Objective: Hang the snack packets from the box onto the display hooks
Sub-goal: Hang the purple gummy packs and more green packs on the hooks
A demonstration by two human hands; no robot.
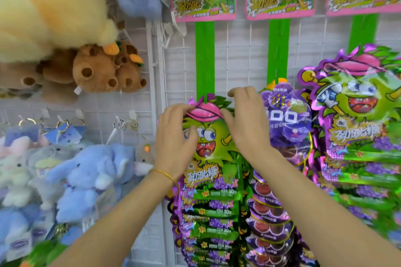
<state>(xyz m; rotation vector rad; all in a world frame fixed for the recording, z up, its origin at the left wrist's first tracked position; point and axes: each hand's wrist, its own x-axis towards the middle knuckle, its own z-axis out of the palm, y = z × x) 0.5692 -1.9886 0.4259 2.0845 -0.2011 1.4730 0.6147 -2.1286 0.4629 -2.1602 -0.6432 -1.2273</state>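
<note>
— Grip, left hand (173,136)?
— Fingers curled on the upper left edge of the snack packet (208,143), thumb pressed on its front.
— Snack packet itself?
— Upright between both palms, long axis vertical, top meeting the green strip (205,56) above.
— Right hand (245,119)?
— Thumb pinching the pink cap's right side, fingers arched above.
— Nearer the strip?
— Right fingertips, seemingly. Likely a short lift straight up from both thumbs.

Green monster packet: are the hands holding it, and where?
Yes. The left hand and right hand each pinch the green monster packet at its top, either side of the pink cap.
</note>
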